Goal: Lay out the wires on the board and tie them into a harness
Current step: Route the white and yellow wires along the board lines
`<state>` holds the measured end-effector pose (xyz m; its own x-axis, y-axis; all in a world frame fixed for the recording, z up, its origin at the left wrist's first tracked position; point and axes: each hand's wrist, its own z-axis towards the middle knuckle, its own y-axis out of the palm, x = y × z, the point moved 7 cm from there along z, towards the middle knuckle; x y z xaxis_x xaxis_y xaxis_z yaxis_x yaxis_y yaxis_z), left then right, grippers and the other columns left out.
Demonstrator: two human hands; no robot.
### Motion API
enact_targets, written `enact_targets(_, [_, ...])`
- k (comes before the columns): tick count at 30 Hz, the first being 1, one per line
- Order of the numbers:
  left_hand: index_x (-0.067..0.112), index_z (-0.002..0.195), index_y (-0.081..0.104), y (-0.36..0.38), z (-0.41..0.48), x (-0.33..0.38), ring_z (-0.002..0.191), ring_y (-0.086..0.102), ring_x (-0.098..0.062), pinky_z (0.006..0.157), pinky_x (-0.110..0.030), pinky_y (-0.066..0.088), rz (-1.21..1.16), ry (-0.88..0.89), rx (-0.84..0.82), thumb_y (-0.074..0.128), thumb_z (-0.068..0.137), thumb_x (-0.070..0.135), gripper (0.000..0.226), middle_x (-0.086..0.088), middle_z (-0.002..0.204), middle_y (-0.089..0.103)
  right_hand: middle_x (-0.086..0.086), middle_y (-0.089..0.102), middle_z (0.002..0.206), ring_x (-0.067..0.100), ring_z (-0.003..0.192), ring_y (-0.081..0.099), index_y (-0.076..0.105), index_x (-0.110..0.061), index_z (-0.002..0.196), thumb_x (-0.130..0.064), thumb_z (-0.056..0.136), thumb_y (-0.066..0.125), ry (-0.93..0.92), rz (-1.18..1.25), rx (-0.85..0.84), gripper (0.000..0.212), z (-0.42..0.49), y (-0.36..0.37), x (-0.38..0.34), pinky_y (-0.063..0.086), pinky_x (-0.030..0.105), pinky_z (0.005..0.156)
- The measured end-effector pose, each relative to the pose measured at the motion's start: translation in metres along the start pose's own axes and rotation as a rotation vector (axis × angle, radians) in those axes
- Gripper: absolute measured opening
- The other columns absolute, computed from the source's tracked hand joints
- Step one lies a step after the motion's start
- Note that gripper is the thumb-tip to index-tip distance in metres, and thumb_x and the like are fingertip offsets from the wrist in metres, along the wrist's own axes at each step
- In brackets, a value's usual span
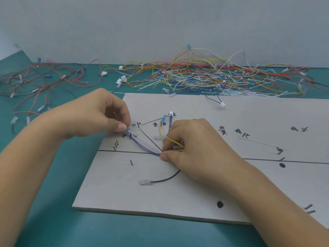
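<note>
A pale grey board (204,196) with drawn black lines, handwritten marks and short nails lies on the teal table. My left hand (99,114) pinches a blue terminal (127,131) at the end of white and purple wires (144,146) near the board's upper left. My right hand (194,147) grips the gathered wires where they meet at the black line, with a yellow wire (175,142) looping through its fingers. A blue terminal and a white connector (171,114) lie just above that hand. A black wire with a clear terminal (146,182) trails out from under my right hand.
A big tangle of red, yellow, white and blue wires with white cable ties (204,77) lies along the back wall. Red and black wires (35,82) spread at the back left. Nails (116,145) stand near the board's left edge; more nails (308,209) at its right.
</note>
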<state>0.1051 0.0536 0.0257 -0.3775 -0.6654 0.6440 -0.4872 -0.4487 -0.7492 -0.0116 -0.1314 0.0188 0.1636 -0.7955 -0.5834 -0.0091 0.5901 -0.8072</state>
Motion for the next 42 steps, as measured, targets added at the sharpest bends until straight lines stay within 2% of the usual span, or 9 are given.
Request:
enact_targets(4, [0.03,0.081,0.08,0.002,0.0,-0.004,0.073,0.071,-0.01,0.072,-0.019,0.055,-0.076,0.042,-0.02,0.074,0.075,0.021,0.012,0.001,0.079,0.078,-0.009,0.063,0.084,0.01,0.082,0.058,0.075,-0.023,0.079,-0.031,0.082,0.08,-0.006,-0.001,-0.001,0.009,0.0,0.0,0.0,0.05,0.032,0.073])
enact_targets(8, [0.029,0.078,0.078,0.005,-0.001,-0.005,0.067,0.065,-0.004,0.066,-0.011,0.049,-0.048,0.06,-0.019,0.073,0.089,-0.005,0.036,0.005,0.074,0.074,-0.009,0.062,0.086,0.01,0.082,0.057,0.075,-0.023,0.079,-0.031,0.081,0.08,0.001,0.01,-0.004,0.009,0.0,-0.001,0.0,0.051,0.034,0.074])
enact_targets(14, [0.038,0.075,0.075,0.008,0.002,0.001,0.064,0.062,-0.003,0.068,-0.028,0.049,0.115,0.02,0.017,0.075,0.088,0.003,0.038,0.013,0.071,0.07,-0.01,0.061,0.089,0.009,0.085,0.056,0.075,-0.023,0.08,-0.03,0.083,0.079,0.003,0.015,-0.014,0.009,-0.001,0.0,-0.002,0.05,0.033,0.076])
enact_targets(19, [0.041,0.079,0.076,0.007,0.001,0.015,0.07,0.063,-0.004,0.07,-0.03,0.053,0.12,0.006,0.051,0.079,0.07,0.034,0.012,0.012,0.079,0.065,-0.008,0.065,0.08,0.005,0.075,0.06,0.077,-0.026,0.077,-0.021,0.082,0.076,0.011,0.03,-0.044,0.007,-0.005,-0.012,0.002,0.052,0.029,0.068])
enact_targets(25, [0.045,0.082,0.067,-0.004,0.004,0.038,0.069,0.057,-0.006,0.066,-0.036,0.054,0.324,0.023,0.1,0.086,0.071,0.024,0.031,0.015,0.08,0.058,-0.008,0.072,0.073,0.006,0.069,0.067,0.077,-0.027,0.09,-0.007,0.08,0.066,0.019,0.121,0.039,0.025,-0.008,-0.027,0.003,0.057,0.032,0.069])
enact_targets(28, [0.044,0.085,0.071,0.006,0.012,0.063,0.077,0.062,-0.005,0.07,-0.038,0.056,0.282,0.131,0.064,0.083,0.076,0.029,0.021,0.025,0.087,0.063,-0.011,0.073,0.07,0.002,0.064,0.066,0.077,-0.027,0.084,-0.007,0.079,0.075,0.045,0.189,0.046,0.02,-0.007,-0.028,0.006,0.051,0.016,0.059])
enact_targets(31, [0.039,0.083,0.076,0.034,0.019,0.08,0.078,0.067,-0.021,0.063,-0.041,0.057,0.174,0.219,-0.05,0.078,0.081,0.03,0.009,0.009,0.084,0.073,-0.013,0.073,0.068,0.0,0.06,0.065,0.077,-0.027,0.078,-0.009,0.076,0.082,0.054,0.275,0.041,0.019,-0.008,-0.027,0.005,0.045,0.01,0.056])
enact_targets(36, [0.035,0.08,0.079,0.055,0.024,0.066,0.079,0.065,-0.032,0.071,-0.045,0.055,0.116,0.206,-0.115,0.081,0.084,0.022,0.013,-0.008,0.083,0.071,-0.017,0.073,0.071,0.006,0.066,0.068,0.076,-0.032,0.08,-0.015,0.076,0.084,0.045,0.288,-0.035,0.019,-0.009,-0.014,0.001,0.055,0.026,0.063])
enact_targets(42, [0.037,0.083,0.079,0.055,0.015,0.062,0.086,0.067,-0.007,0.078,-0.038,0.056,0.129,0.212,-0.033,0.084,0.081,0.029,0.01,0.008,0.087,0.073,-0.017,0.073,0.069,0.003,0.062,0.068,0.075,-0.03,0.077,-0.008,0.073,0.084,0.038,0.228,-0.069,0.024,-0.009,-0.029,0.003,0.054,0.021,0.06])
